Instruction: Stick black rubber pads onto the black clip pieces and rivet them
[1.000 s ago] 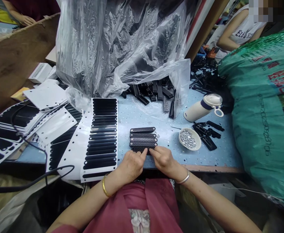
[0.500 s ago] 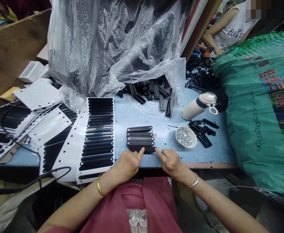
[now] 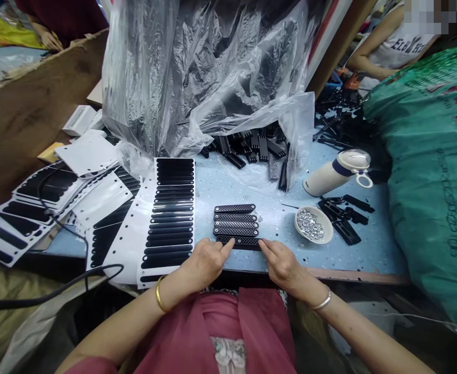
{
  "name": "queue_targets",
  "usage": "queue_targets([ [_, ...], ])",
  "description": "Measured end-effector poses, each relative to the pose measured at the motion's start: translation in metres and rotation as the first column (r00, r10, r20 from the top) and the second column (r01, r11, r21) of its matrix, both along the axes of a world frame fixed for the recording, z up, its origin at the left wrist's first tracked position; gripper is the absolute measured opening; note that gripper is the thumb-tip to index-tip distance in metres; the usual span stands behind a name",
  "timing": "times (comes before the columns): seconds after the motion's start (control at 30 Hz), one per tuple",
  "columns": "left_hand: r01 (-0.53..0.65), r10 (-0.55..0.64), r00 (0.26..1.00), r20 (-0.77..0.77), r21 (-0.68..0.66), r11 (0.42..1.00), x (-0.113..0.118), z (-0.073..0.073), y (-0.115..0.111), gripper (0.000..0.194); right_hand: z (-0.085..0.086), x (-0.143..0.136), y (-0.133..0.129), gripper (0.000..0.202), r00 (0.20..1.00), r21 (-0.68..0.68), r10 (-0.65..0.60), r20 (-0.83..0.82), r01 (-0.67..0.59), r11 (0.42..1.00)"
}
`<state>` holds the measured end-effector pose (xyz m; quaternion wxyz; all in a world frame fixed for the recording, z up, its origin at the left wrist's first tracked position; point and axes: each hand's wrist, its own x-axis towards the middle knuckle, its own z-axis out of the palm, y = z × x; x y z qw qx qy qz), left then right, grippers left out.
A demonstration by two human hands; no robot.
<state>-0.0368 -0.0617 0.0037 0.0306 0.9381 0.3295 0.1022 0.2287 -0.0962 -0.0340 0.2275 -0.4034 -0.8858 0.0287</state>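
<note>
Several slim black bars (image 3: 236, 218) with a textured, perforated-looking face and small shiny dots at their ends lie in a row on the blue table. Both hands are at the black bar nearest me (image 3: 247, 241), which has one small silver piece near its middle. My left hand (image 3: 208, 259) is curled, its index fingertip pressing on the bar's left half. With thumb and index finger together, my right hand (image 3: 285, 264) grips the bar's right end. A white bowl (image 3: 327, 235) of small silver parts stands to the right of the bars.
Sheets of black adhesive strips (image 3: 173, 208) lie at left, beside a dark cable (image 3: 68, 236). Behind, a clear plastic bag (image 3: 212, 72) spills black parts. At right are a white bottle (image 3: 325, 176), loose black pieces (image 3: 343, 218) and a green sack (image 3: 427, 166). Other people sit beyond.
The view has turned slightly left, so everything sits further right. My right fingers have closed in on the bar's end, and a silver piece now shows on that bar.
</note>
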Motion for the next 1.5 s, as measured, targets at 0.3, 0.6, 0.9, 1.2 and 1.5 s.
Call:
queue_targets([
  [0.3, 0.029, -0.029, 1.000, -0.001, -0.014, 0.999, 0.011, -0.001, 0.000, 0.054, 0.001, 0.000, -0.001, 0.074, 0.999, 0.004, -0.006, 0.041, 0.006, 1.000],
  [0.6, -0.052, 0.049, 0.998, 0.039, 0.096, 0.994, -0.022, -0.007, 0.001, 0.053, -0.007, 0.001, -0.002, 0.067, 1.000, 0.035, -0.015, 0.008, 0.014, 0.999],
  [0.9, -0.077, 0.065, 0.987, 0.149, 0.081, 0.994, -0.037, -0.018, -0.002, 0.050, -0.004, 0.000, -0.001, 0.068, 1.000, 0.044, -0.003, 0.010, 0.003, 0.999],
  [1.2, 0.027, -0.026, 0.999, -0.026, 0.054, 0.998, -0.047, -0.020, 0.007, 0.058, 0.004, -0.002, 0.001, 0.071, 1.000, 0.057, -0.003, 0.019, 0.002, 0.998],
  [1.5, 0.140, -0.150, 0.983, -0.103, -0.095, 0.986, -0.055, -0.003, 0.035, 0.063, 0.005, 0.001, 0.001, 0.064, 1.000, 0.027, -0.001, 0.014, 0.001, 1.000],
])
